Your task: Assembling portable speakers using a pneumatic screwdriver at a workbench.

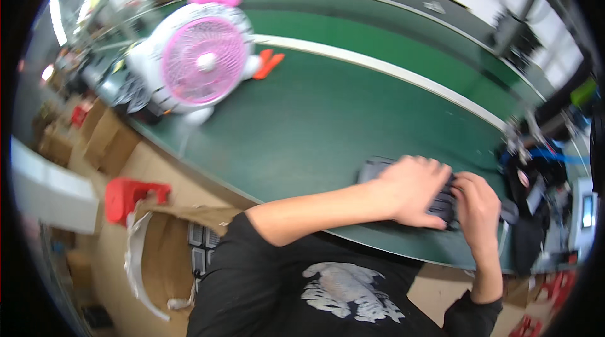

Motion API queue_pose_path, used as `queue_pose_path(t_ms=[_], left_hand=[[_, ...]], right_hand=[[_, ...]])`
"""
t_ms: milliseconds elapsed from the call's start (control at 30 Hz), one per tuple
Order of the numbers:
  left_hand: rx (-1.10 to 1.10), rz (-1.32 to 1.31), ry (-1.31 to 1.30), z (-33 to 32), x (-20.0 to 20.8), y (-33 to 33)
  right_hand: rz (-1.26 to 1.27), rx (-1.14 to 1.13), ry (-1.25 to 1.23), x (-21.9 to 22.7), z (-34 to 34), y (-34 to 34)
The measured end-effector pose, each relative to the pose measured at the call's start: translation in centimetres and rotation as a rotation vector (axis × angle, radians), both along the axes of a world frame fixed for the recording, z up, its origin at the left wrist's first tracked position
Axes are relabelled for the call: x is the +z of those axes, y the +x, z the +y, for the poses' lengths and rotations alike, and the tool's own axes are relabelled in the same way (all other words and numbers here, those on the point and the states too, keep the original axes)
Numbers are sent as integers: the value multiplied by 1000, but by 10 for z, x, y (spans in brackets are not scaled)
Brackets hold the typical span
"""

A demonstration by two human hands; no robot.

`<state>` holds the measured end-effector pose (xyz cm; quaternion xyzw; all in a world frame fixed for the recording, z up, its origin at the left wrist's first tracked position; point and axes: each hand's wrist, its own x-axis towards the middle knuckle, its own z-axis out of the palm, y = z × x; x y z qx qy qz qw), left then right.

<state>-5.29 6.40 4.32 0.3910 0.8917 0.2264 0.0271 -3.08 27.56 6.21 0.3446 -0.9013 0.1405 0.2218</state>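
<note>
A dark grey-black plastic device lies on the green work table near its front edge, mostly covered by my hands. My left hand reaches across it from the left, its fingers bent over the far side and the thumb along the near side. At the device's right end is my right hand, with fingers curled and fingertips closed against the edge. Whether a small part sits between those fingertips is hidden. The device's exact kind cannot be made out.
A white fan with a pink grille, pink bow and orange feet stands at the table's left end. Cables and tools crowd the right end. On the floor are an open carton with dark grey parts and a red stool.
</note>
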Motion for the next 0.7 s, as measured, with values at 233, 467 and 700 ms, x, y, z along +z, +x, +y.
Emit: queue_pose_path(t_ms=[233, 467, 700], left_hand=[[16, 97, -38, 2, 4, 2], [13, 101, -69, 1, 8, 0], [12, 118, -56, 0, 7, 1]], right_hand=[[661, 167, -626, 37, 74, -11], [232, 122, -960, 122, 92, -106], [-231, 364, -890, 137, 68, -142]])
